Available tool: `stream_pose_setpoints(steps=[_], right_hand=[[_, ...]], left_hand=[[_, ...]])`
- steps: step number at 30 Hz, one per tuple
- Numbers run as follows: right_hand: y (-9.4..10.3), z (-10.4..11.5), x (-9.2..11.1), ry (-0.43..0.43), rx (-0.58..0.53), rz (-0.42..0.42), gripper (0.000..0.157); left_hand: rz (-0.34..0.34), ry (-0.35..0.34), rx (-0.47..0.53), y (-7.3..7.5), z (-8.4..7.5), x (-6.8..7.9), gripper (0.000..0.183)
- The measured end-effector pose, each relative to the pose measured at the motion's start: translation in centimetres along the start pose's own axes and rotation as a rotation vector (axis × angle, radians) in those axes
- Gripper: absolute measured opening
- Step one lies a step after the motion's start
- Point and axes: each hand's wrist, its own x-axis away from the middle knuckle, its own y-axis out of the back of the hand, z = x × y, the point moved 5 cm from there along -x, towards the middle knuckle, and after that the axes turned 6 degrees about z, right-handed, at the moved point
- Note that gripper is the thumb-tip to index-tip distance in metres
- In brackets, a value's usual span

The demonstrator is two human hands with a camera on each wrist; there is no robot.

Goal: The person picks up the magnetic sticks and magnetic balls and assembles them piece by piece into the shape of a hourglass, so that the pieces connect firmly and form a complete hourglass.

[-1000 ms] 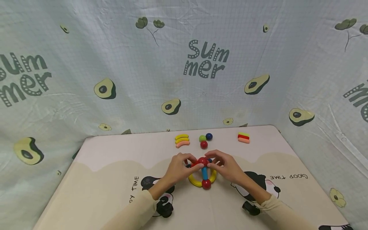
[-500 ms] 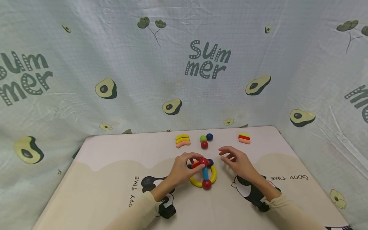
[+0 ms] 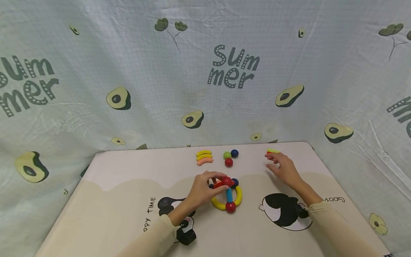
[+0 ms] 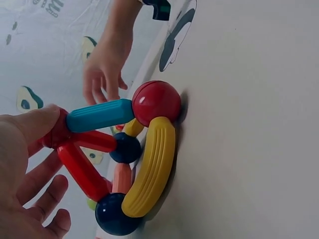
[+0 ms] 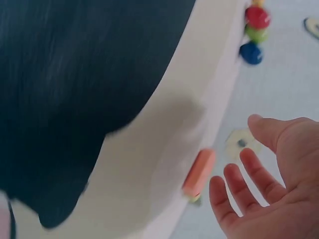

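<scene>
Left hand [image 3: 203, 187] is pinching the glossy red plastic-looking apex ball [image 3: 228, 180] of a pyramid-like rod-and-ball frame [image 3: 229, 194], which is standing mid-table. Right hand [image 3: 284, 171] is hovering by the straight-rod stack, fingers spread, holding nothing.

Risks, my read: apex is joining a straight blue rod [image 4: 101, 114] and two straight red rods [image 4: 82, 172], so a twist or uneven pull from the left pinch could be popping a joint and dropping a leg. Pressing too hard could be splaying the curved yellow base rods [image 4: 153, 167]. A careless right-hand grab could be scattering the stack.

Visibility: right hand is covering much of the stack in the head view; the yellow-green rod [image 3: 273, 150] is peeking out. Salmon rod [image 5: 199, 172] is showing only blurred at the right wrist. Big dark patch there is defying ID. Left index fingertip is partly hiding behind the ball; how the joints are holding, can't tell.
</scene>
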Motion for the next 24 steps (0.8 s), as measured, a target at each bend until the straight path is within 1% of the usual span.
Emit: stream_pose_setpoints(steps=[3, 6, 9, 12, 16, 19, 24], right_hand=[[0.0, -1.5, -0.3, -0.04, 0.065, 0.018, 0.04], [0.0, -2.6, -0.4, -0.1, 0.102, 0.047, 0.039], [0.1, -3.3, -0.5, -0.147, 0.112, 0.068, 0.038], [0.0, -3.6, -0.6, -0.176, 0.127, 0.088, 0.038], [-0.3, -4.0, -0.9, -0.191, 0.154, 0.109, 0.037], [-0.5, -4.1, -1.3, -0.184, 0.18, 0.112, 0.036], [-0.7, -4.1, -1.7, -0.157, 0.255, 0.092, 0.03]], left_hand=[[0.02, 0.004, 0.008, 0.2, 0.1, 0.0, 0.035], [0.044, 0.004, 0.003, 0.5, 0.2, 0.0, 0.036], [0.065, 0.002, 0.003, 0.8, 0.4, -0.1, 0.036], [0.081, 0.009, 0.019, 1.1, 0.5, -0.1, 0.036], [0.082, 0.021, 0.03, 1.2, 0.6, 0.0, 0.036], [0.058, 0.03, 0.032, 1.2, 0.7, 0.1, 0.036], [0.02, 0.051, 0.05, 1.0, 0.9, 0.4, 0.037]])
